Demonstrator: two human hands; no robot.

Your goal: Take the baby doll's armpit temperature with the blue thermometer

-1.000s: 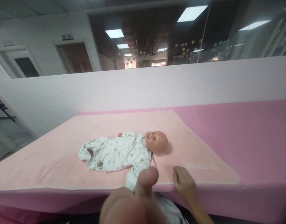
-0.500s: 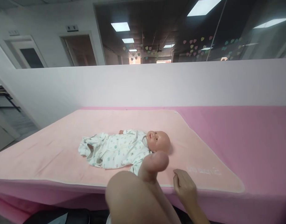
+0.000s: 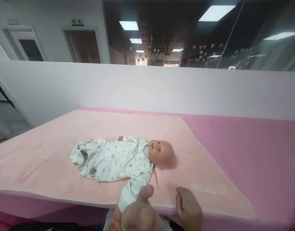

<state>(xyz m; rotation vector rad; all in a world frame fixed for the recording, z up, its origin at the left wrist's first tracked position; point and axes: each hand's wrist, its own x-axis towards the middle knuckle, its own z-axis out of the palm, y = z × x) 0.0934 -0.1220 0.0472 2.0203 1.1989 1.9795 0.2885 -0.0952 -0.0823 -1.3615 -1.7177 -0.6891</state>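
A baby doll (image 3: 162, 152) in a white printed romper (image 3: 113, 158) lies on its back on a pale pink blanket (image 3: 53, 144), head to the right. One sleeved arm hangs over the near edge, its small hand (image 3: 112, 223) below the table. A thin stick with a blue end (image 3: 155, 176) lies by the doll's neck. My left hand (image 3: 140, 215) is close to the camera and blurred, thumb up, near that sleeve; its fingers are hidden. My right hand (image 3: 189, 208) rests at the blanket's near edge, fingers loosely bent, holding nothing.
The blanket covers a brighter pink sheet (image 3: 258, 150) that runs on to the right. A white partition (image 3: 162, 89) stands behind the table, with dark glass (image 3: 186, 35) above it. A doorway (image 3: 83, 46) is at the back left.
My left hand has dropped lower and away from the lens, so more of the doll's sleeve and the stick show. My right hand stays at the blanket edge. The view has shifted slightly.
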